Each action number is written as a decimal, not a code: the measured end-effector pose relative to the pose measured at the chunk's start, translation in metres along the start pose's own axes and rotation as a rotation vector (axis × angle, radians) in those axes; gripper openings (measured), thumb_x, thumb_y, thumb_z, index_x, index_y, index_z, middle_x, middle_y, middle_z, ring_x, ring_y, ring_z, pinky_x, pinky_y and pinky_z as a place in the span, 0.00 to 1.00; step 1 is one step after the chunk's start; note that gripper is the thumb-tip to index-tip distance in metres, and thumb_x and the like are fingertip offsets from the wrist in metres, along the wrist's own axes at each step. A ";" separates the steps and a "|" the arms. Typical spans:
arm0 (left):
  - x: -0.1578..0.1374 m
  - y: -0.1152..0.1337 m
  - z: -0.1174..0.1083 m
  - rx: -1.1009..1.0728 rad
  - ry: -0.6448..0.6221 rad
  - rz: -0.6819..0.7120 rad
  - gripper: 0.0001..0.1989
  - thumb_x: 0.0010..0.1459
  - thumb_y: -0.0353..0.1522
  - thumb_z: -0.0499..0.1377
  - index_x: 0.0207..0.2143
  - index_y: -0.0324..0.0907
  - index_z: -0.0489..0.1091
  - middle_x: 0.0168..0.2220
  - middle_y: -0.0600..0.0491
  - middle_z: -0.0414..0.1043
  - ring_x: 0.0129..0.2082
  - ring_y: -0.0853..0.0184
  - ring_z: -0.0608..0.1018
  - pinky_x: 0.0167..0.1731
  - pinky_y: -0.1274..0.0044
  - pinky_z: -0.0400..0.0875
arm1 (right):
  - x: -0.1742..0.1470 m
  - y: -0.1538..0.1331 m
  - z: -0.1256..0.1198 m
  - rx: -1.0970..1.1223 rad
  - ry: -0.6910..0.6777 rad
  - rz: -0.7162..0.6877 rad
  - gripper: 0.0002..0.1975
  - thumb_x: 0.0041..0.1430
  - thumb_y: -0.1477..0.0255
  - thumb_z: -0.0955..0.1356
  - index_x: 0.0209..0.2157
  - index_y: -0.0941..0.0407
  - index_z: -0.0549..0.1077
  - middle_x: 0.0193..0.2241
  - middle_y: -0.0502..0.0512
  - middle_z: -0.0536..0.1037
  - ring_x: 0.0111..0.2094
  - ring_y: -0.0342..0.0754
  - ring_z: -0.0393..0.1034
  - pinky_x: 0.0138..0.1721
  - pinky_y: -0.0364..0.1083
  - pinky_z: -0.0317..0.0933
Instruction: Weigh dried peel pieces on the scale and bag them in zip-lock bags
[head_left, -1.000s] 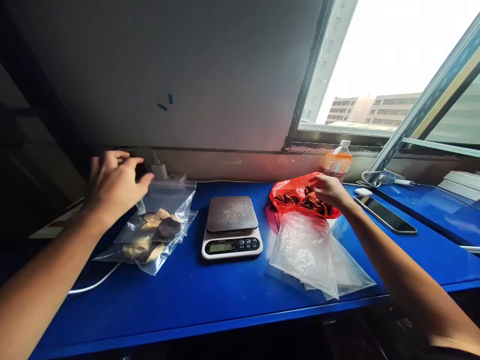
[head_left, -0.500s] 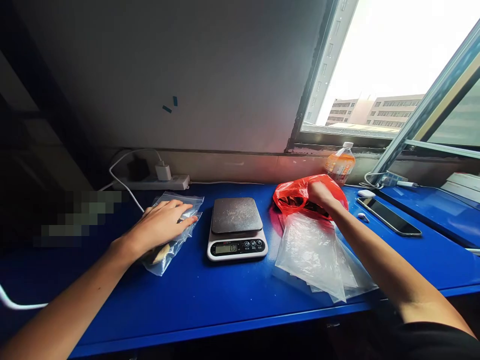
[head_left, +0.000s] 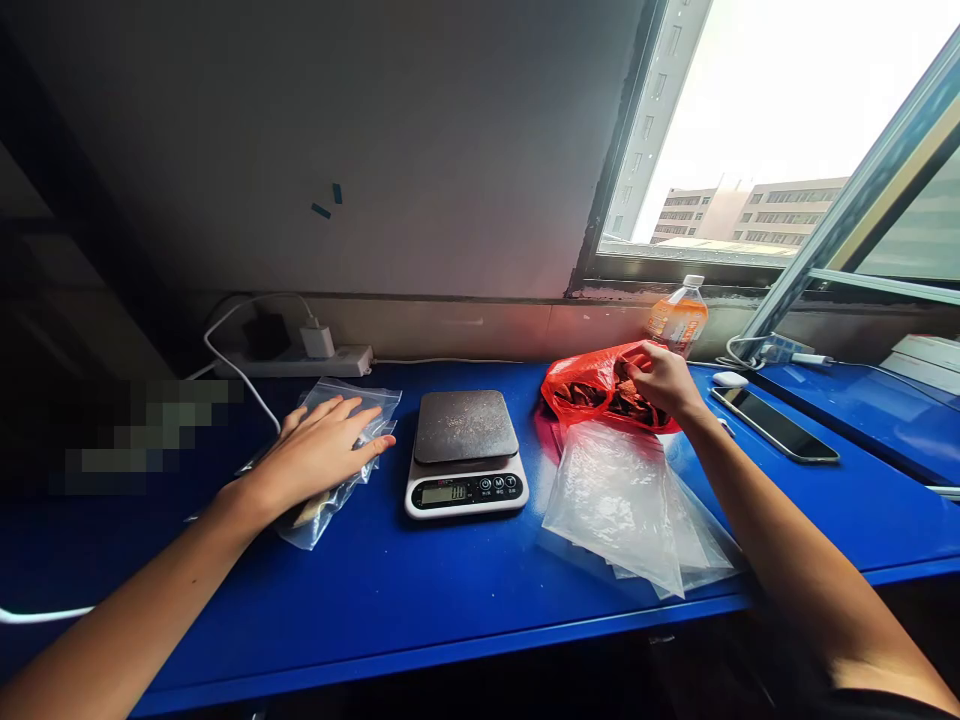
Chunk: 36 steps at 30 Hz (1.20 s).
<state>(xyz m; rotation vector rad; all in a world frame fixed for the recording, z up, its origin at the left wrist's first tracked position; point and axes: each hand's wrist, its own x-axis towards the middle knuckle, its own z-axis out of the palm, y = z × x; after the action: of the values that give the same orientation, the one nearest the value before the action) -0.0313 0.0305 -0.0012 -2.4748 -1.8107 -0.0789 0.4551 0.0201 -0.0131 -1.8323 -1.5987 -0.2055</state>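
My left hand (head_left: 319, 455) lies with fingers spread over clear zip bags (head_left: 380, 405). Something pale inside shows at their lower edge. On the right, a red plastic bag (head_left: 574, 370) gapes open, holding dark reddish-brown dried pieces (head_left: 634, 400). At its mouth my right hand (head_left: 664, 380) has its fingers closed together; what they pinch, a dried piece or the bag's rim, I cannot make out. Between the hands stands a digital kitchen scale (head_left: 466, 428) with crumbs on its plate and a zero reading. Flat clear plastic bags (head_left: 607, 505) lie in front of the red bag.
An orange drink bottle (head_left: 679, 318) stands behind the red bag. To the right are a phone (head_left: 776, 425) and a white earbud case (head_left: 730, 380). A power strip (head_left: 352, 361) with a white charger (head_left: 317, 341) runs along the wall. The blue table (head_left: 450, 600) ends at a front edge.
My right hand has risen out of the red bag's inside to its mouth, and the dried pieces now show. My left hand keeps its place on the zip bags. The view has shifted slightly.
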 end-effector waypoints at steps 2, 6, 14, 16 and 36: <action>0.000 0.000 -0.001 0.019 -0.014 0.002 0.36 0.61 0.52 0.46 0.65 0.43 0.64 0.68 0.42 0.58 0.69 0.45 0.57 0.64 0.51 0.51 | -0.004 -0.003 -0.003 0.170 -0.022 0.027 0.10 0.54 0.68 0.66 0.36 0.56 0.76 0.34 0.55 0.81 0.30 0.46 0.73 0.34 0.45 0.65; -0.001 0.002 -0.003 0.040 -0.042 -0.001 0.36 0.62 0.52 0.44 0.65 0.43 0.64 0.69 0.43 0.58 0.70 0.47 0.56 0.65 0.52 0.50 | -0.007 -0.010 -0.011 0.386 -0.085 0.084 0.16 0.51 0.61 0.70 0.36 0.58 0.76 0.32 0.55 0.80 0.28 0.45 0.72 0.29 0.44 0.65; 0.001 -0.001 0.001 0.023 0.002 0.020 0.36 0.61 0.52 0.45 0.64 0.44 0.66 0.67 0.43 0.61 0.69 0.45 0.59 0.64 0.52 0.52 | -0.008 -0.006 -0.009 0.485 -0.094 0.116 0.16 0.47 0.64 0.71 0.36 0.58 0.77 0.36 0.58 0.81 0.31 0.47 0.74 0.31 0.45 0.66; 0.000 -0.002 0.002 0.011 0.013 0.021 0.36 0.61 0.53 0.46 0.63 0.45 0.67 0.67 0.44 0.61 0.68 0.45 0.59 0.64 0.52 0.52 | -0.008 -0.005 -0.006 0.461 -0.090 0.116 0.14 0.47 0.66 0.71 0.36 0.58 0.78 0.36 0.57 0.82 0.32 0.47 0.75 0.33 0.46 0.68; -0.001 -0.003 0.002 -0.001 0.020 0.028 0.35 0.60 0.53 0.47 0.62 0.46 0.68 0.68 0.44 0.61 0.69 0.45 0.57 0.64 0.52 0.51 | -0.008 -0.003 -0.007 0.156 -0.046 0.147 0.17 0.44 0.78 0.63 0.32 0.58 0.83 0.32 0.55 0.83 0.33 0.48 0.76 0.37 0.45 0.68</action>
<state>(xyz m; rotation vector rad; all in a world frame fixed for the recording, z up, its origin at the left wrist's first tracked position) -0.0342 0.0302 -0.0027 -2.4903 -1.7681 -0.1027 0.4521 0.0094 -0.0113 -1.8340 -1.4601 0.0268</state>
